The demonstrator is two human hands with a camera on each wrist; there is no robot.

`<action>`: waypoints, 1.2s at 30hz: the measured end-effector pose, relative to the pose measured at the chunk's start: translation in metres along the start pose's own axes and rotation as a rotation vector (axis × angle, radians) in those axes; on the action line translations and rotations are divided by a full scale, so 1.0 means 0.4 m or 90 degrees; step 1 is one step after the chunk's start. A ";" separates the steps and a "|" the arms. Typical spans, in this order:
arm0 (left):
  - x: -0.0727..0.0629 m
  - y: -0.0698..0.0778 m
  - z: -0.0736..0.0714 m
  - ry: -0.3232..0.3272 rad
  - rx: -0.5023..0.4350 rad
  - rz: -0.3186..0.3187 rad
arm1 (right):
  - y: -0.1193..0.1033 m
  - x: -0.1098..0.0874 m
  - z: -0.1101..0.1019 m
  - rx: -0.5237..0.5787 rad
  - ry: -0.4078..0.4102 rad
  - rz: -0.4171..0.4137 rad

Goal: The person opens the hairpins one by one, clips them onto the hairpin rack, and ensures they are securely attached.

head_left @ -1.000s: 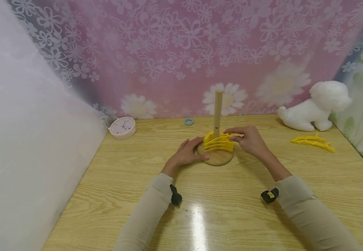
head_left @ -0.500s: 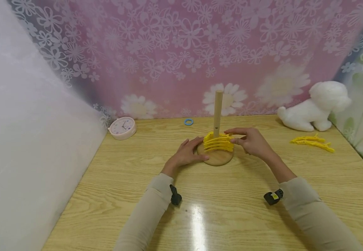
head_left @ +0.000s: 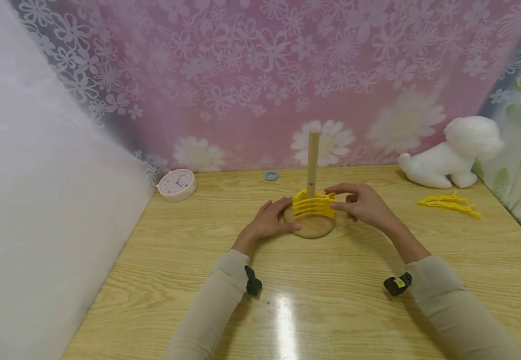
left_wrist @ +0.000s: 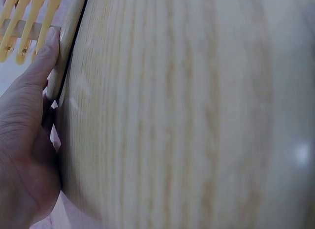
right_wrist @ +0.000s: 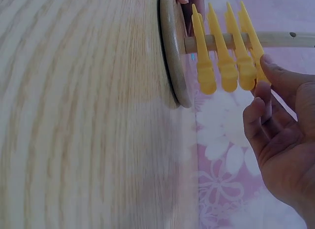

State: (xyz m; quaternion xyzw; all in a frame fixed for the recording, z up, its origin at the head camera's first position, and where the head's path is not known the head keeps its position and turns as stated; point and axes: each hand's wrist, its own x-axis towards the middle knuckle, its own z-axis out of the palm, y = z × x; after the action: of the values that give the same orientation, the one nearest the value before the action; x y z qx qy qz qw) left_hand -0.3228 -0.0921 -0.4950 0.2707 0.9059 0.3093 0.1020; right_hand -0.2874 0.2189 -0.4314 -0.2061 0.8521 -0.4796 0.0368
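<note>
Yellow pieces [head_left: 313, 210], four in number, sit stacked around an upright wooden rod [head_left: 313, 160], above its round base [head_left: 313, 230]. Right hand [head_left: 365, 205]: thumb and index finger pinch the right end of the topmost piece [right_wrist: 252, 34], other fingers bent. Left hand [head_left: 268, 218]: released, resting against the base's left edge, thumb and fingers extended. Beyond: blue ring [head_left: 266, 176], clock [head_left: 177, 185]; far right, two further yellow strips [head_left: 449, 204] near a white plush dog [head_left: 454, 155].
</note>
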 end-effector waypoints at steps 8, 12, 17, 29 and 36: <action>0.005 -0.005 0.010 0.002 0.002 0.009 | 0.031 -0.041 -0.052 0.021 0.010 0.031; 0.005 -0.004 0.013 0.007 -0.003 0.009 | 0.060 -0.079 -0.090 0.018 0.015 0.045; 0.004 0.000 0.010 0.009 -0.002 0.010 | 0.108 -0.129 -0.148 0.022 0.041 0.085; 0.009 0.001 -0.001 0.008 -0.002 -0.001 | 0.202 -0.244 -0.275 -0.038 0.103 0.160; 0.008 0.001 -0.002 0.007 -0.001 -0.002 | 0.260 -0.297 -0.341 -0.058 0.161 0.177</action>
State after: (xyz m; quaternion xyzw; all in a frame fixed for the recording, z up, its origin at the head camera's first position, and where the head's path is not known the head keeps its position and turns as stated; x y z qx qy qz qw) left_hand -0.3254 -0.0904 -0.4941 0.2680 0.9066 0.3110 0.0978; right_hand -0.2475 0.4215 -0.4609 -0.0260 0.8912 -0.4527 -0.0142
